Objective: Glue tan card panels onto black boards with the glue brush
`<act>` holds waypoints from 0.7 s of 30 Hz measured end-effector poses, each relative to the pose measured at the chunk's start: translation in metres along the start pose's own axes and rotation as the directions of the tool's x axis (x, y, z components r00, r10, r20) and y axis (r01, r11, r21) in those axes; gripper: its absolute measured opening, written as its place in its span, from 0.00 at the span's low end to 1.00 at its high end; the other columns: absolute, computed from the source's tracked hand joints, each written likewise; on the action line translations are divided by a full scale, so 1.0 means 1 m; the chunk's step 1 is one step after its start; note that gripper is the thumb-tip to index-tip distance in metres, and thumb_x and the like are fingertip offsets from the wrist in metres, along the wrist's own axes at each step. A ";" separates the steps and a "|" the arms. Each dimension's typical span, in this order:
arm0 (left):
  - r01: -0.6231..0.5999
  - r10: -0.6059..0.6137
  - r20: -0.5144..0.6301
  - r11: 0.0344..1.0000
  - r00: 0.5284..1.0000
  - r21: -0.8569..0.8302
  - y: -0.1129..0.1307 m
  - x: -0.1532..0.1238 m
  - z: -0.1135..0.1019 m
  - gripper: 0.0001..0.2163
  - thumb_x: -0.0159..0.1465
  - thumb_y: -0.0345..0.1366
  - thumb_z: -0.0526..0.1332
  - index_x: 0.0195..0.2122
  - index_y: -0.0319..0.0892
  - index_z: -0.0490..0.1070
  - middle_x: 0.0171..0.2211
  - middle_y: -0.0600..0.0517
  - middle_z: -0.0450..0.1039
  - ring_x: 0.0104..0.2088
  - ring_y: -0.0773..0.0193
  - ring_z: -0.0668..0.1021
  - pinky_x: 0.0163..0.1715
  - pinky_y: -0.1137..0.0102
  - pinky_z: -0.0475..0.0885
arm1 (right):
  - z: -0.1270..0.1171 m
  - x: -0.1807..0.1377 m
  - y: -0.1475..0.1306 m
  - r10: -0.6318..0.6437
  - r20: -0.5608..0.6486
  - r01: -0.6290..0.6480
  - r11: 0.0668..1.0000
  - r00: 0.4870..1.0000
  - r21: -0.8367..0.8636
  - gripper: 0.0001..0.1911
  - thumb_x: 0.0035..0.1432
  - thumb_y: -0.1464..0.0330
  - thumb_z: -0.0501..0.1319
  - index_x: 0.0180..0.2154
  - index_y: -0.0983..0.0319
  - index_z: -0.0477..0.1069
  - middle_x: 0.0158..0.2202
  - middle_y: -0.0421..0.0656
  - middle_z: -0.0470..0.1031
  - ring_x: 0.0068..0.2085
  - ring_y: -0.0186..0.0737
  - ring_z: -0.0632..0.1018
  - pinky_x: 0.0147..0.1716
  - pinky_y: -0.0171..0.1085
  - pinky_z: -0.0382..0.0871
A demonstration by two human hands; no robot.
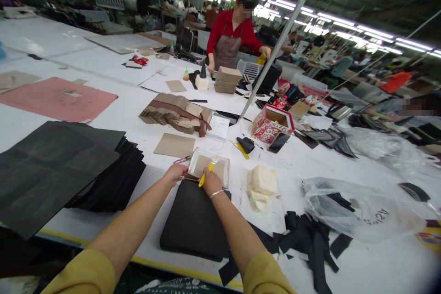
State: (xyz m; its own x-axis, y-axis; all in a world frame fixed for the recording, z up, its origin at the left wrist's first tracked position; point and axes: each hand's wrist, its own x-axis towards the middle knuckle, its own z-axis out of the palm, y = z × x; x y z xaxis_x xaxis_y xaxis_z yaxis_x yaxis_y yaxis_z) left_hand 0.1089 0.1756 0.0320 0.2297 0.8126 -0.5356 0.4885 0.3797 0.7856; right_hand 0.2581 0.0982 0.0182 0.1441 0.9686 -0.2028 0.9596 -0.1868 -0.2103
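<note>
yellow brush partly hidden by the right hand, writing on the notepad too small to read, dark sheet cut off by the left edge, distant workers blurred

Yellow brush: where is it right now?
In the head view, the yellow brush is in the right hand, below and slightly left of centre, its bristles over the white-edged brown board, beyond the black pad.

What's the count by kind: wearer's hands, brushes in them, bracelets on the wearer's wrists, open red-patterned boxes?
Wearer's left hand and right hand: 2
Yellow-handled brush: 1
Bracelet: 1
Open red-patterned box: 1
Total: 5
</note>
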 end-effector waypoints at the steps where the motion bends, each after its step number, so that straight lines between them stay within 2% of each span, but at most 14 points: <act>1: 0.021 -0.020 0.013 0.998 1.000 -0.061 0.003 -0.002 0.000 0.13 0.48 0.34 0.53 0.32 0.39 0.72 0.32 0.48 0.76 0.33 0.61 0.76 0.31 0.66 0.68 | 0.000 0.000 -0.002 0.002 -0.006 -0.003 1.000 1.000 -0.018 0.19 0.56 0.61 0.55 0.47 0.61 0.57 0.38 0.48 0.70 0.38 0.42 0.72 0.33 0.35 0.62; 7: 0.051 -0.036 0.049 0.931 0.998 -0.361 0.015 -0.013 0.002 0.12 0.47 0.33 0.55 0.32 0.38 0.71 0.33 0.47 0.75 0.34 0.61 0.76 0.32 0.67 0.66 | -0.002 -0.003 -0.008 -0.058 -0.090 0.045 0.989 0.994 -0.141 0.13 0.59 0.70 0.49 0.47 0.60 0.60 0.38 0.49 0.68 0.39 0.42 0.70 0.33 0.35 0.62; 11: 0.031 -0.008 0.048 0.857 0.999 -0.514 0.018 -0.023 0.004 0.11 0.49 0.33 0.57 0.35 0.39 0.69 0.34 0.49 0.73 0.31 0.67 0.75 0.30 0.72 0.67 | -0.024 -0.008 -0.004 -0.090 -0.275 0.039 0.982 0.957 -0.185 0.12 0.57 0.74 0.50 0.42 0.60 0.65 0.36 0.48 0.67 0.38 0.41 0.69 0.31 0.34 0.60; 13: 0.045 -0.026 0.041 0.799 0.999 -0.599 0.016 -0.032 0.010 0.13 0.49 0.31 0.59 0.37 0.40 0.67 0.34 0.50 0.72 0.29 0.70 0.74 0.30 0.73 0.68 | -0.043 -0.014 0.001 -0.047 -0.419 0.001 0.994 0.907 -0.109 0.10 0.55 0.73 0.51 0.40 0.61 0.66 0.33 0.46 0.67 0.35 0.39 0.68 0.29 0.33 0.59; 14: 0.065 -0.047 0.045 0.762 0.998 -0.644 0.014 -0.037 0.014 0.14 0.49 0.31 0.60 0.38 0.40 0.66 0.33 0.51 0.71 0.27 0.70 0.74 0.29 0.73 0.68 | -0.055 -0.018 0.003 -0.009 -0.501 -0.010 0.999 0.866 -0.036 0.09 0.55 0.72 0.51 0.39 0.61 0.66 0.32 0.45 0.67 0.33 0.38 0.68 0.29 0.32 0.59; 17: 0.145 -0.110 0.096 0.666 0.989 -0.732 0.007 -0.055 0.029 0.15 0.49 0.33 0.64 0.38 0.41 0.64 0.30 0.52 0.69 0.26 0.70 0.73 0.27 0.73 0.68 | -0.085 -0.038 0.008 0.152 -0.695 0.031 0.970 0.703 0.243 0.07 0.56 0.66 0.51 0.34 0.63 0.64 0.26 0.40 0.64 0.27 0.34 0.66 0.28 0.32 0.58; 19: 0.161 -0.105 0.122 0.655 0.987 -0.738 0.001 -0.066 0.037 0.15 0.49 0.36 0.65 0.36 0.40 0.65 0.30 0.52 0.69 0.26 0.70 0.73 0.24 0.75 0.66 | -0.096 -0.055 0.010 0.262 -0.737 0.095 0.910 0.623 0.404 0.08 0.55 0.63 0.53 0.31 0.62 0.62 0.23 0.37 0.62 0.25 0.32 0.64 0.28 0.32 0.58; 21: 0.143 -0.080 0.120 0.652 0.989 -0.744 -0.004 -0.075 0.042 0.14 0.48 0.39 0.66 0.33 0.39 0.67 0.29 0.52 0.70 0.25 0.72 0.72 0.21 0.77 0.62 | -0.096 -0.071 0.009 0.356 -0.720 0.152 0.830 0.595 0.536 0.10 0.53 0.61 0.54 0.29 0.62 0.61 0.22 0.35 0.61 0.24 0.31 0.64 0.27 0.31 0.59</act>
State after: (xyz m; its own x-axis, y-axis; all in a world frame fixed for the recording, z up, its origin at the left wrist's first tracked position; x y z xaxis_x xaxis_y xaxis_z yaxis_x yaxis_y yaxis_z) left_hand 0.1255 0.0945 0.0563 0.2896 0.7204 -0.6302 -0.2750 0.6933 0.6661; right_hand 0.2797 0.0435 0.1221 0.6017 0.6283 0.4932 0.6889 -0.0958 -0.7185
